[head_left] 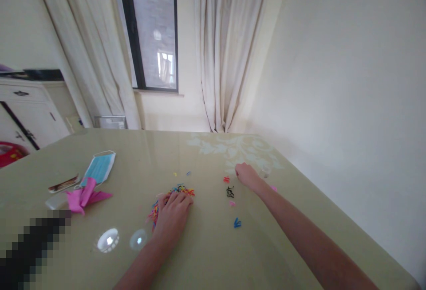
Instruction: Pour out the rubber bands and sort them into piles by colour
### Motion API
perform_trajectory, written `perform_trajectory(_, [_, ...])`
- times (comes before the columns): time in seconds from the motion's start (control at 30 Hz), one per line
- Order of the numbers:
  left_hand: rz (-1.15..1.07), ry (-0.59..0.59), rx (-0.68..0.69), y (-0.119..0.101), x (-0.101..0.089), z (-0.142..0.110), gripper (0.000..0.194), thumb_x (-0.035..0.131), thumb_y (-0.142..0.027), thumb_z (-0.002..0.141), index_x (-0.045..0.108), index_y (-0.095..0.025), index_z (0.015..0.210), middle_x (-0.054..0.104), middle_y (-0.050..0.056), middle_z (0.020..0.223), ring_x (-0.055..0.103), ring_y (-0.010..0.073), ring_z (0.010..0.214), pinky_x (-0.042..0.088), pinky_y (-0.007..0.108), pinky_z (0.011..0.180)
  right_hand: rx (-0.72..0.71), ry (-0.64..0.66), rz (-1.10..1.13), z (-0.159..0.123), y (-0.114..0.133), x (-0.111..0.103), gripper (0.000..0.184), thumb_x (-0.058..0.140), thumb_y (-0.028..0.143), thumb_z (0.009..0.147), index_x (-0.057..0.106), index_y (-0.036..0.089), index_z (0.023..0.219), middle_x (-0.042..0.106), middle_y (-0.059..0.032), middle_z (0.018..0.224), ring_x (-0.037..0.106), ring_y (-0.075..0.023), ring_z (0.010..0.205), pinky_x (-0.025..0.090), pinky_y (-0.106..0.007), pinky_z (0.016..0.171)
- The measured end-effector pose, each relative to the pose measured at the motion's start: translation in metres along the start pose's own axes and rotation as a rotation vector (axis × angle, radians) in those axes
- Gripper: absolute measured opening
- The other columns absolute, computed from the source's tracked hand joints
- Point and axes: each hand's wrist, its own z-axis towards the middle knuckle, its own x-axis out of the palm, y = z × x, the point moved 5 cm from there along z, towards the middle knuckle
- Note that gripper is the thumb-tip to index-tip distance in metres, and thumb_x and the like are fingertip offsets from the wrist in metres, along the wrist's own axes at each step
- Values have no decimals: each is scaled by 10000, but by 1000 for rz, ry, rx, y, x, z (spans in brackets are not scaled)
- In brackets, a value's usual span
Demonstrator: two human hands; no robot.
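My left hand (pixel 175 217) lies over a mixed pile of small coloured rubber bands (pixel 180 188), its fingers stretched out across the near side and covering part of it. Farther right, my right hand (pixel 246 175) is closed, with the fingers curled in; what they hold, if anything, is hidden. Just left of it is a small red cluster (pixel 226 179). Below that, in a rough column, lie a black cluster (pixel 230 191), a pink cluster (pixel 232 203) and a blue cluster (pixel 237 223). One yellow band (pixel 175 174) and one blue band (pixel 188 173) lie beyond the pile.
On the left of the glossy table (pixel 199 259) lie a blue face mask (pixel 100 168), a pink folded-paper shape (pixel 85 197) and a narrow brown-and-white packet (pixel 63 183). A pink bit (pixel 273 188) sits beside my right forearm. A wall (pixel 349 103) borders the table's right side.
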Motion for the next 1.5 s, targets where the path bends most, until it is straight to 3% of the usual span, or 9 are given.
perform_trajectory(0.17, [-8,-13,26,2,0,0,300,500,-149,1008,761,-287,1061,761,47,1175,610,285,1190,310,515,1080,-26,-31,-14,-15,1,3,269,533,46,983,748,146,1110,747,-183,1126,727,-287,1067,549,-353,875])
perform_trajectory(0.4, [4,-39,12,3,-2,0,297,512,-174,1003,780,-295,1051,769,53,1173,633,294,1175,329,514,1077,-24,-186,32,-49,0,-22,356,672,144,904,684,210,1253,741,-154,1125,718,-316,1057,528,-369,870])
perform_trajectory(0.6, [24,-43,13,3,0,1,298,499,-188,1009,781,-281,1041,771,54,1171,634,289,1182,347,492,1086,181,-827,320,-91,-65,-46,590,664,423,934,511,193,1455,604,-178,1330,628,-337,1203,499,-430,992])
perform_trajectory(0.7, [39,-41,17,3,0,1,292,501,-199,1012,779,-279,1048,770,56,1187,637,283,1178,350,488,1091,267,-730,420,-78,-90,-17,751,773,466,822,516,160,1458,622,-195,1350,639,-350,1201,508,-436,991])
perform_trajectory(0.8, [57,-44,16,4,-1,1,290,503,-207,1016,777,-288,1065,768,53,1211,640,284,1186,339,500,1098,302,-556,546,-59,-105,8,449,747,388,853,670,182,1245,758,-129,1133,729,-274,1002,538,-354,886])
perform_trajectory(1.07, [57,-48,10,5,-3,1,294,497,-220,1021,778,-290,1071,769,55,1224,643,286,1192,351,499,1073,529,-539,515,-52,-165,-3,505,745,380,862,615,158,1296,783,-152,1081,735,-339,1073,533,-400,859])
perform_trajectory(1.3, [60,-61,11,4,-4,0,295,504,-214,1007,781,-301,1062,775,45,1207,650,282,1176,364,483,1064,575,-492,522,-57,-166,10,726,745,451,854,462,178,1464,768,-155,1106,734,-350,1057,530,-417,854])
perform_trajectory(1.4, [59,-55,-2,4,-4,0,288,507,-223,1010,780,-301,1054,777,43,1202,651,283,1173,357,487,1065,561,-563,514,-63,-164,7,846,763,489,825,408,131,1505,727,-195,1174,693,-373,1124,516,-443,908])
perform_trajectory(1.5, [46,-55,1,5,-3,0,286,506,-232,1009,780,-298,1058,777,47,1197,649,282,1170,354,484,1068,511,-828,449,-85,-156,3,761,705,506,863,449,94,1450,642,-244,1286,609,-383,1208,483,-475,992])
